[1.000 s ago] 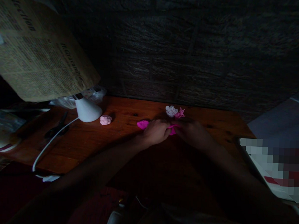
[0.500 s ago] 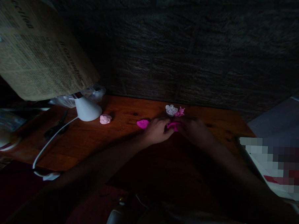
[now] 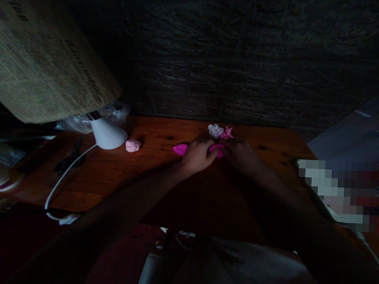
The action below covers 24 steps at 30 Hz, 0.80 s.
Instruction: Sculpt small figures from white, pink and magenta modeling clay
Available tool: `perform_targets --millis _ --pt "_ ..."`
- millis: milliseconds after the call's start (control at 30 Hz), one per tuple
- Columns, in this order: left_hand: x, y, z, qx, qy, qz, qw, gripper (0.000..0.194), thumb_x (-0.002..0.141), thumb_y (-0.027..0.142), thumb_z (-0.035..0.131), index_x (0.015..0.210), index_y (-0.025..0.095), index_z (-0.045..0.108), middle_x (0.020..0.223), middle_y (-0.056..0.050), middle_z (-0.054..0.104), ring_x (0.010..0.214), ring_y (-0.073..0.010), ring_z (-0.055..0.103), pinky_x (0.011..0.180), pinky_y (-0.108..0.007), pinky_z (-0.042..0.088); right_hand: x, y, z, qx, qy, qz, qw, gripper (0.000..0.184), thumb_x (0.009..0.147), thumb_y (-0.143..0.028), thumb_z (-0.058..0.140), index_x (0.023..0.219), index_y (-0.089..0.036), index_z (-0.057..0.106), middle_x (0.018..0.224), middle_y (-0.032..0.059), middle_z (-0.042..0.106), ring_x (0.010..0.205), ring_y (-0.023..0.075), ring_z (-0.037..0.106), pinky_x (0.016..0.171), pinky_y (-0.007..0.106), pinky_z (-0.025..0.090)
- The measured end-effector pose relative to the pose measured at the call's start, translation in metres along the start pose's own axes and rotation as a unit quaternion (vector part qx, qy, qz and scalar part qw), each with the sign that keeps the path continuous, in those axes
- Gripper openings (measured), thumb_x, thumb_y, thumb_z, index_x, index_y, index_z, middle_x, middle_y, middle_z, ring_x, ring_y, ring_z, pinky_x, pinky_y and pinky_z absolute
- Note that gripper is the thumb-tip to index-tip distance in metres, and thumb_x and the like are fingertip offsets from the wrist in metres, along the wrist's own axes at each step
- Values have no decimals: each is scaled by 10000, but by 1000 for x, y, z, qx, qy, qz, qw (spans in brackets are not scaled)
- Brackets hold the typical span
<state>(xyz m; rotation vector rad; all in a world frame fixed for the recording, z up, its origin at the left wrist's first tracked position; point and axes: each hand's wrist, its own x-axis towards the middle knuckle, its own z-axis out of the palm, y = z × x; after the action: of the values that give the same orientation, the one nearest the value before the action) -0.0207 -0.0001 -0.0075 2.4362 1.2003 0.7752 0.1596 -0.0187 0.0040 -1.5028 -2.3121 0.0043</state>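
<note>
the magenta piece, near the back edge of the surface, looks doughy: probably light, soft and easily dented, best pinched lightly by its ends. the left hand and right hand each seem to pinch it, grip nearly closed, fingertips shadowed.

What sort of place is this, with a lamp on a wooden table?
Probably a room in a home, though I can't be sure: the wooden table stands by a dark brick-patterned wall, bearing a newsprint-patterned lamp.
</note>
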Motion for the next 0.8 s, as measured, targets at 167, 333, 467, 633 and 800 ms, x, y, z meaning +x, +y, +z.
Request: perform_targets --millis 167,333,467,633,800 --pt "-2 5 -3 17 -19 -10 1000 253 955 267 493 1056 173 704 937 -72 750 813 -181 683 765 -309 513 0 -2 2 -6 -9 -11 1000 269 955 -170 470 1020 -154 730 967 128 767 824 224 704 728 316 505" --pt "-2 9 -7 49 -36 -15 998 248 955 249 495 1063 166 703 975 -83 753 891 -201 697 833 -334 531 -2 -3 11 -31 8 -22 999 249 958 -198 480 955 -156 726 906 120 771 767 214 697 678 295 484" --pt "-1 6 -9 81 -46 6 996 273 978 272 468 1078 161 697 1012 -97 752 922 -214 702 860 -353 538 -4 -1 15 -40 25 -18 999 267 964 -206 470 985 -172 734 903 109 778 751 208 704 674 288 491" --pt "-1 3 -7 108 -47 18 993 338 1011 282 400 1072 152 706 1034 -118 746 903 -222 707 832 -357 536 -4 -4 11 -55 25 -9 998 310 973 -226 458 1127 -180 723 966 121 788 802 234 726 710 311 517" --pt "-1 2 -5 78 -29 -5 996 322 1002 307 441 1033 147 718 951 -112 751 858 -227 713 773 -354 526 -6 -4 4 -48 29 -8 998 303 964 -259 468 1048 -175 748 914 140 789 743 253 731 653 315 501"
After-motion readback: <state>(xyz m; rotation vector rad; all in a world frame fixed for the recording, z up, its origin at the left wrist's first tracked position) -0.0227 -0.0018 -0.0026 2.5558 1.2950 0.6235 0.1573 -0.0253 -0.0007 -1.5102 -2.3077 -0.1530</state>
